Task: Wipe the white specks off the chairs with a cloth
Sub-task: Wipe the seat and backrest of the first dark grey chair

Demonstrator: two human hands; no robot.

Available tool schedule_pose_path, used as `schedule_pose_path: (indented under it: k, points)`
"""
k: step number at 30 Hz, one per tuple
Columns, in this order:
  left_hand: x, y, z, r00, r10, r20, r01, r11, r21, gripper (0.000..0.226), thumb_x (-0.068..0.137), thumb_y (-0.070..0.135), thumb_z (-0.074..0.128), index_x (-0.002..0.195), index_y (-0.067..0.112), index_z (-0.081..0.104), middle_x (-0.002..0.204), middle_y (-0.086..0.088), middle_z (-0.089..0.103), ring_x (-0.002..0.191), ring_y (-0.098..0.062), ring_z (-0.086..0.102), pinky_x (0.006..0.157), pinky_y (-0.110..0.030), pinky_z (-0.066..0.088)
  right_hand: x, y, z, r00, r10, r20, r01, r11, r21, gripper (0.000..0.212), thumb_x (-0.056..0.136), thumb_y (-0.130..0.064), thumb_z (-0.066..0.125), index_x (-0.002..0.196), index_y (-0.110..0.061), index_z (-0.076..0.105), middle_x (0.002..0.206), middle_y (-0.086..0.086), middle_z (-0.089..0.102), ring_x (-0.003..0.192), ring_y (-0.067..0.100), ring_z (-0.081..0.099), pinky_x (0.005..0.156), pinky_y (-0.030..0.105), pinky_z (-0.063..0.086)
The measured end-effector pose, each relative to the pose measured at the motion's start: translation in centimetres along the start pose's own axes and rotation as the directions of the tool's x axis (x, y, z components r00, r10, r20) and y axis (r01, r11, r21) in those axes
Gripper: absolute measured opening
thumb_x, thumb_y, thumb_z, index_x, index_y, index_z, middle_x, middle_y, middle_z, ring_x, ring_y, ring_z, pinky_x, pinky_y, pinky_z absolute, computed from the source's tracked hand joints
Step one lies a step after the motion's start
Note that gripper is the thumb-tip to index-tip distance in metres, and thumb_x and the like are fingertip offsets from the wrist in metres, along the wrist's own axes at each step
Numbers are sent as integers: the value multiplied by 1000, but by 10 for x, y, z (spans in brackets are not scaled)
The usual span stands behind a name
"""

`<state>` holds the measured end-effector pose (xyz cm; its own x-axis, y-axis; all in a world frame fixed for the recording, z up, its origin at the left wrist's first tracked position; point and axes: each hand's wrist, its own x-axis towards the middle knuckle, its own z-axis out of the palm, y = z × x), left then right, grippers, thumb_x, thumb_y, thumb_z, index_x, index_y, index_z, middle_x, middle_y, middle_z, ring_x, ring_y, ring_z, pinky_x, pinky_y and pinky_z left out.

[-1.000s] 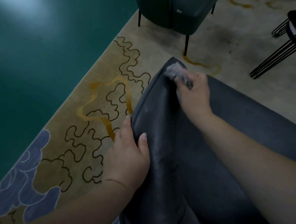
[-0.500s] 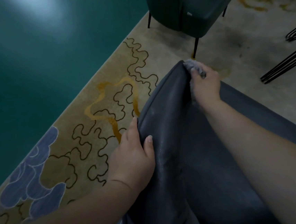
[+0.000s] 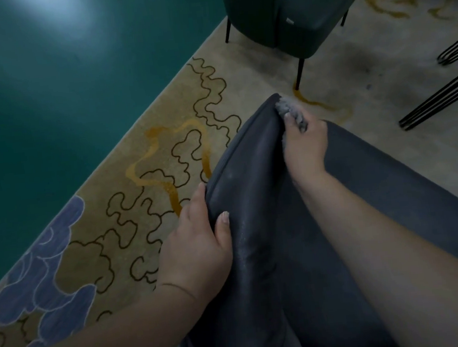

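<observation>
**Cloth pressed to the far tip of the grey chair's edge**

The right hand (image 3: 305, 145) is closed around a pale, fluffy cloth (image 3: 290, 111), bunching it between fingers and palm and pressing it against the far tip of the dark grey chair (image 3: 254, 187), where the padded edge comes to a rounded point. The left hand (image 3: 198, 249) grips the same edge nearer the camera, thumb lying on the inner face and fingers wrapped over the outer side, clamped on the upholstery. Faint white specks and a pale streak show on the leather-like surface between the two hands, running down the ridge below the left thumb.

The chair stands on a beige carpet (image 3: 144, 181) patterned with dark wavy outlines, orange-gold streaks and blue cloud shapes at the lower left. The carpet meets a teal wall (image 3: 59, 77) that carries a soft bright reflection near the top. Beyond the cloth stands a dark green chair (image 3: 290, 8) on thin black legs. At the right edge, black wire legs (image 3: 439, 100) of another piece of furniture rest on the carpet.
</observation>
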<state>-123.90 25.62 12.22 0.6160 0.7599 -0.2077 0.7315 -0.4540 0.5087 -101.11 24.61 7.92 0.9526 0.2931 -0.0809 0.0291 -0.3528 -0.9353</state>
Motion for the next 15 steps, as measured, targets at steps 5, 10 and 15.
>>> schedule_pose_path:
  k: [5, 10, 15]
  points:
    - [1, 1, -1, 1000, -5, 3, 5, 1000, 5, 69, 88, 55, 22, 151, 28, 12, 148, 3, 36, 123, -19, 47, 88, -27, 35, -54, 2, -10, 929, -318, 190, 330, 943, -36, 35, 91, -17, 61, 112, -46, 59, 93, -16, 35, 84, -6, 47, 86, 10, 43]
    - [1, -1, 0, 1000, -2, 1, 2, 1000, 14, 67, 90, 55, 23, 151, 29, 11, 151, 5, 32, 128, -17, 43, 93, -28, 35, 3, -21, 2, 960, -217, 176, 245, 956, -160, 31, 96, -27, 56, 126, -30, 61, 96, -11, 34, 89, 6, 50, 89, 10, 43]
    - [1, -1, -3, 1000, 2, 8, -2, 1000, -15, 62, 94, 47, 24, 151, 25, 17, 150, 1, 35, 128, -19, 43, 99, -34, 36, -77, -5, -13, 740, -516, 430, 618, 775, -134, 31, 87, -19, 60, 114, -33, 65, 94, -6, 37, 82, 8, 42, 78, 15, 41]
